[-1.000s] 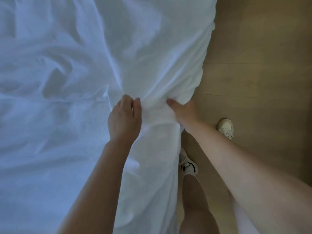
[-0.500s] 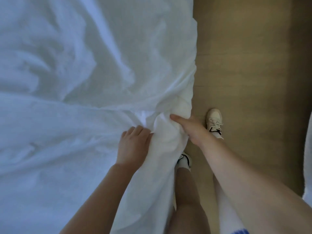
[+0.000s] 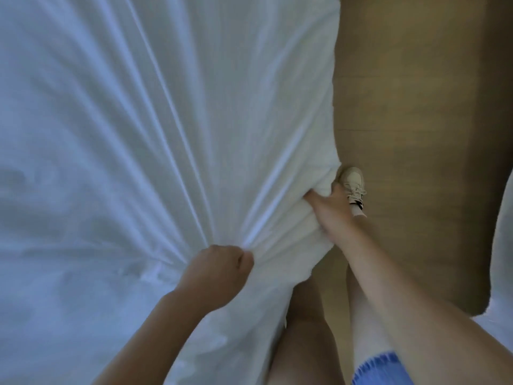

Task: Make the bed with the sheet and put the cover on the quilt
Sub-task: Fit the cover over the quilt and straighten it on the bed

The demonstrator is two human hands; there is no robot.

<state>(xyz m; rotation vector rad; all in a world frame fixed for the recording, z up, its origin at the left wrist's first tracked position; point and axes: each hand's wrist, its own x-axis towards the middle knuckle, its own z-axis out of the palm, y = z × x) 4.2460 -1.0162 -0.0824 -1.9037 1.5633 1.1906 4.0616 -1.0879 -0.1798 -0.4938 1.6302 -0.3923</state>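
White fabric [image 3: 133, 129] across the whole left and middle, drawn into long taut pleats fanning away from one gathered point near its close edge. At that point, left hand [image 3: 219, 273], fingers curled tight together in a fist, clamped on the bunched fabric. Further right, on the fabric's thick right edge, right hand [image 3: 331, 209], thumb on top, other fingers hidden in the fold, gripping that edge. Right of the fabric, wooden floor [image 3: 416, 120] and pale shoe [image 3: 352, 182], just beyond the right hand
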